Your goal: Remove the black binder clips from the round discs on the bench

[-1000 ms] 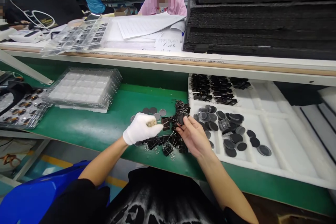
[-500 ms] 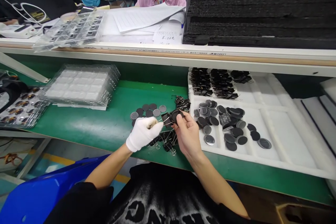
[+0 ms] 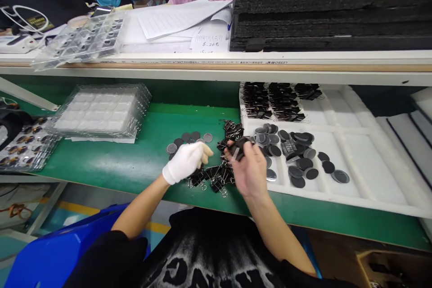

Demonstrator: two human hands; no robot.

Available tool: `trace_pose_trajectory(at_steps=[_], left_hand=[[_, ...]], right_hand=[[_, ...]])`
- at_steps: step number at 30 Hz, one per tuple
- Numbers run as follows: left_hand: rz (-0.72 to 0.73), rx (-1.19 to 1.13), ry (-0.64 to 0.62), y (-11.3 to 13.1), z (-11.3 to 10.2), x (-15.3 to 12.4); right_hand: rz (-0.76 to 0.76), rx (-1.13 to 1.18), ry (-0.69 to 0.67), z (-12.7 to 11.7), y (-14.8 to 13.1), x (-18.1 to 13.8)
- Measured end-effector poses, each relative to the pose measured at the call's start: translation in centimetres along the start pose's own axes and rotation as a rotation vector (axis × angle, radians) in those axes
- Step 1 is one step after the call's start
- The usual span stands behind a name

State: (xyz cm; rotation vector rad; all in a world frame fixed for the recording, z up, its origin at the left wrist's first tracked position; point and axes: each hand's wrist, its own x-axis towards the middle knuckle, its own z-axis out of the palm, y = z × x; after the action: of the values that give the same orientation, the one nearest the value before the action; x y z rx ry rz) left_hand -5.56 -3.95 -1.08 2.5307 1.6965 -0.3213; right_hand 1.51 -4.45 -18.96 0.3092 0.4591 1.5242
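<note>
My left hand (image 3: 185, 161) wears a white glove and is curled loosely over a pile of black binder clips (image 3: 216, 175) on the green bench (image 3: 135, 162); nothing shows in its fingers. My bare right hand (image 3: 248, 166) is raised a little above the pile and pinches a black disc with a binder clip on it (image 3: 239, 147). Several round dark and grey discs (image 3: 189, 140) lie on the bench just beyond the gloved hand.
A white foam tray (image 3: 354, 162) at right holds more discs (image 3: 297, 157) and rows of clips (image 3: 273, 103). Stacked clear blister trays (image 3: 101, 112) sit at left. A shelf rail (image 3: 216, 65) crosses above; black foam sheets (image 3: 330, 9), papers and a person in pink lie beyond.
My right hand has drawn the clipped disc away from the gloved hand, toward the right. The left hand has let go of the clip and curled back over the pile.
</note>
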Motion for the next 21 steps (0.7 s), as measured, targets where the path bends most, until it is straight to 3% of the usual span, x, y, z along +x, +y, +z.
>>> trace_pose_trajectory(at_steps=[1, 3, 6, 10, 15, 17, 18, 21], left_hand=[[-0.012, 0.082, 0.013, -0.2, -0.5, 1.0], [-0.099, 0.458, 0.014, -0.5, -1.2, 3.3], [0.049, 0.91, -0.146, -0.6, -1.1, 6.8], [0.338, 1.157, -0.477, -0.7, 0.6, 9.5], [0.404, 1.288, -0.508, -1.2, 2.0, 10.2], [0.326, 1.327, -0.465, -1.3, 1.8, 9.9], [0.275, 1.334, -0.384, -1.2, 1.6, 9.7], [0.199, 1.092, 0.044, -0.4, 1.0, 8.0]], right_hand=[[-0.023, 0.057, 0.027, -0.3, -0.8, 0.2], [-0.051, 0.107, 0.072, -1.1, -2.1, 0.5], [0.006, 0.087, 0.054, -2.3, -2.9, 0.5], [0.108, -0.046, 0.029, -3.9, -2.4, -0.3], [0.113, -0.135, -0.007, -4.9, -2.4, -0.9], [0.096, -0.165, 0.026, -5.1, -2.6, -0.9], [0.086, -0.182, 0.027, -5.2, -2.6, -0.9], [0.033, -0.282, -0.052, -5.1, -2.2, -0.9]])
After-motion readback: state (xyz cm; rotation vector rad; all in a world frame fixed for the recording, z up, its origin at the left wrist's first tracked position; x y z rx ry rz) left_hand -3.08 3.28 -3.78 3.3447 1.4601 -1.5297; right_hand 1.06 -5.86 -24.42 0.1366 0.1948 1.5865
